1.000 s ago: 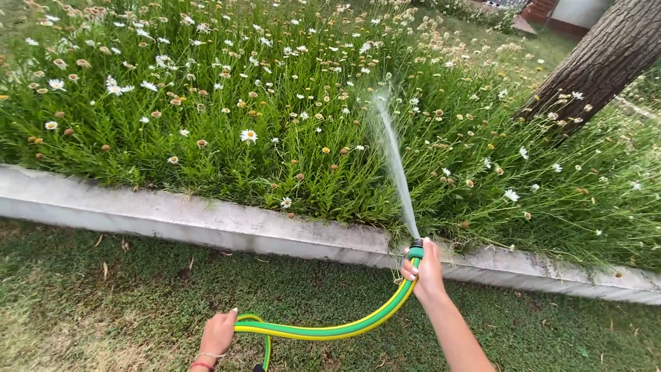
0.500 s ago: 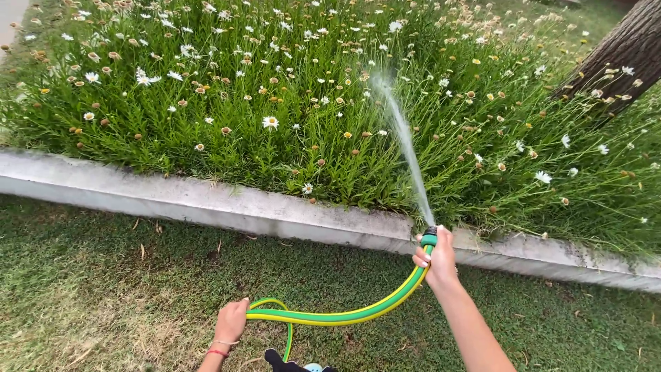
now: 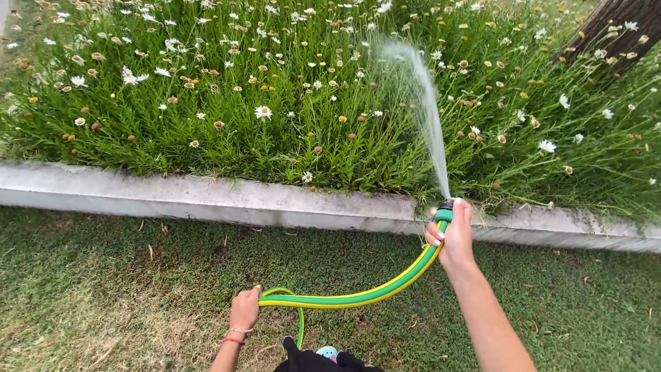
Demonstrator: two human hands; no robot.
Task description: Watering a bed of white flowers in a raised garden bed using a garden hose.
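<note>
The left hand (image 3: pixel 244 310) is closed round the green-and-yellow hose (image 3: pixel 358 297) just beside a tight loop; that loop could kink and choke the flow. The right hand (image 3: pixel 454 238) grips the hose's nozzle end above the stone curb (image 3: pixel 206 200), thumb seemingly over the tip; a slip would swing the water jet (image 3: pixel 427 110) off the daisies (image 3: pixel 261 110).

Daylit garden: mown grass (image 3: pixel 103 275), a pale concrete curb (image 3: pixel 206 200), a daisy bed (image 3: pixel 206 89), a tree trunk (image 3: pixel 613 27)

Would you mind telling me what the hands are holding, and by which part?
Both hold the green and yellow hose. The right hand grips its nozzle end; the left hand grips it further back, beside a loop.
</note>
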